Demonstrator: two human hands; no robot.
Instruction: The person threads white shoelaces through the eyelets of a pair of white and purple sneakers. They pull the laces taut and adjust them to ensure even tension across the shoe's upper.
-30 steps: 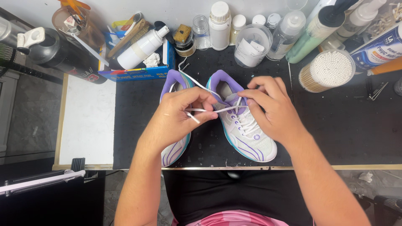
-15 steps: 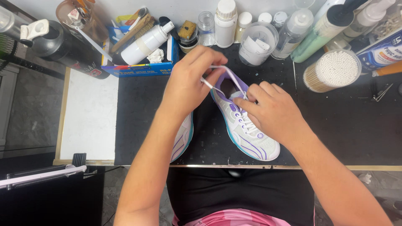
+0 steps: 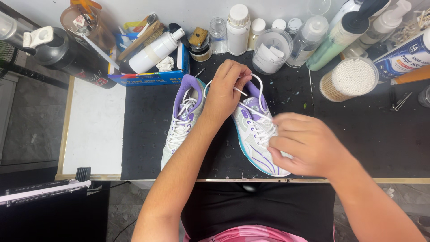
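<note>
Two white sneakers with purple tongues and teal trim lie side by side on a black mat, toes toward me. My left hand is over the collar of the right sneaker and pinches a loop of its white shoelace. A strand of that lace runs taut down to my right hand, which is blurred, covers the shoe's forefoot and grips the lace with closed fingers. The left sneaker lies untouched under my left forearm, its laces loose.
Along the back stand a blue box with brushes and a white bottle, a black spray bottle, several jars and bottles, and a tub of cotton swabs. A white board lies left of the mat. The table's front edge is near my body.
My right hand has slid down from the laces toward the shoe's toe, drawing a strand taut. My left hand stays at the collar with a loop now standing out.
</note>
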